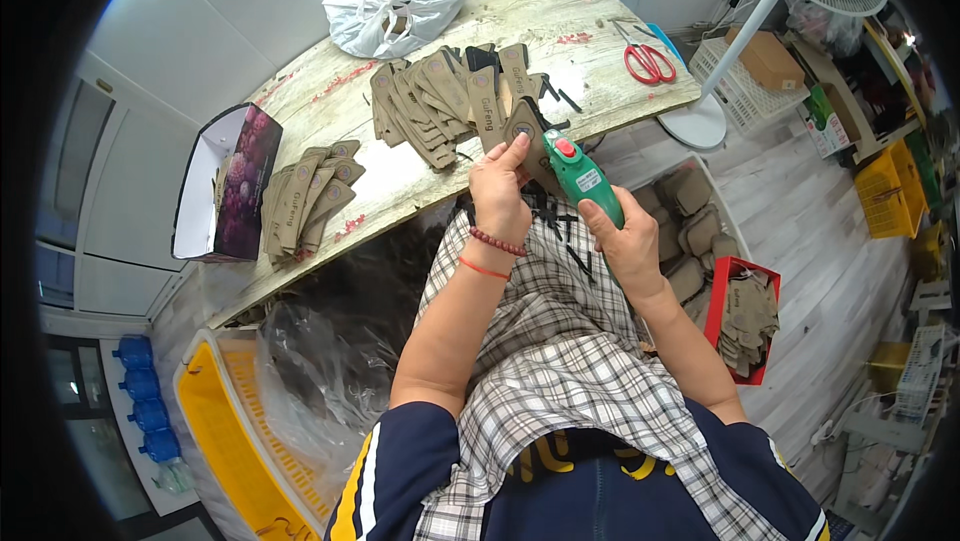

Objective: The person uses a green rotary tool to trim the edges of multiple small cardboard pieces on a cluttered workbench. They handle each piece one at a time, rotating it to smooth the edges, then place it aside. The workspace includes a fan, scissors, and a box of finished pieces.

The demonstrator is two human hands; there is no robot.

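Note:
My left hand (500, 186), closed with thumb and fingers pinched, holds a tan fabric tab (524, 121) with a round mark on it, just past the table's front edge. My right hand (630, 241) is wrapped round a green hand-held power tool (580, 173) with a red switch, which looks like electric scissors. Its tip is at the tab's dark edge, and I cannot make out the blade. Beyond my hands lies a spread pile of similar tan tabs (425, 106). Black strips (565, 99) lie beside the pile, and more black bits rest on my checked apron (540, 351).
Left on the table (540, 1) are another tab stack (308, 196) and a flowered box (235, 181). A tied white bag (395, 1) and red scissors (650, 63) lie farther back. A red box of tabs (745, 321), yellow crate (235, 441) and standing fan (700, 121) surround me.

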